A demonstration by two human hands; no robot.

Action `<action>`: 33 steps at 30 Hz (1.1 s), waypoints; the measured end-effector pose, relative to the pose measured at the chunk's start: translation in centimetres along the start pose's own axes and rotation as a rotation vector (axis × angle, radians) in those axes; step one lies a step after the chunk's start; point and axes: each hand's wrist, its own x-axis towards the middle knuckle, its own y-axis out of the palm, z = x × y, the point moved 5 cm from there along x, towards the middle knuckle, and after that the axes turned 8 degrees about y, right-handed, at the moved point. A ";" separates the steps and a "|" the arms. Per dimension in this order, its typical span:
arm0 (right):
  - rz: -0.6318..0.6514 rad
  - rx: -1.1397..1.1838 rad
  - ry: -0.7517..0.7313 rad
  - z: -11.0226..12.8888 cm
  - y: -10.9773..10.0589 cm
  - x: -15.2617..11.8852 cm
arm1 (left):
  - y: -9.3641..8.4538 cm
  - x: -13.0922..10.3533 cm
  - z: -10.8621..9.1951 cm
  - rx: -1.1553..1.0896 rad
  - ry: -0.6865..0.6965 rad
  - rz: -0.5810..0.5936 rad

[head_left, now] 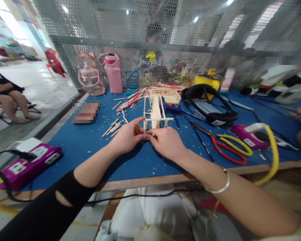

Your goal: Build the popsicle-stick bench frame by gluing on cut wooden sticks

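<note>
The wooden stick model [155,113] is on the blue table [132,164], and both hands are at its six o'clock side, with fingertips close together. The left hand [126,136] pinches its near-left leg; whether the right hand [169,142] also grips, I cannot tell. From the model, loose sticks [113,128] lie at eight o'clock, the scissors [212,135] at four o'clock.

Wearer's hands [127,136] [168,142]: two
Frame [156,108]: one
Loose sticks [112,130]: many; overlap seems to hide the exact number
Bottles [91,82] [114,76]: two
Power strips [27,167] [249,136]: two
Scissors [212,134]: one pair
Headset [224,116]: one
Blue tool [172,107]: one
Bangle [227,182]: one
Red chair [52,61]: one
</note>
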 end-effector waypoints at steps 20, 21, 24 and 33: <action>0.586 1.120 0.353 -0.8 -3.5 -5.1 | 0.5 -6.9 -7.2 0.449 0.446 -0.396; 0.465 0.999 0.341 -2.5 -4.2 -4.1 | 0.3 -7.0 -6.6 0.406 0.369 -0.417; -0.052 0.359 0.312 -8.5 -6.4 0.5 | -0.4 -6.6 -4.6 0.218 0.116 -0.449; 0.014 0.014 0.335 -13.8 -0.7 11.0 | -3.7 2.8 -3.2 0.048 -0.067 -0.383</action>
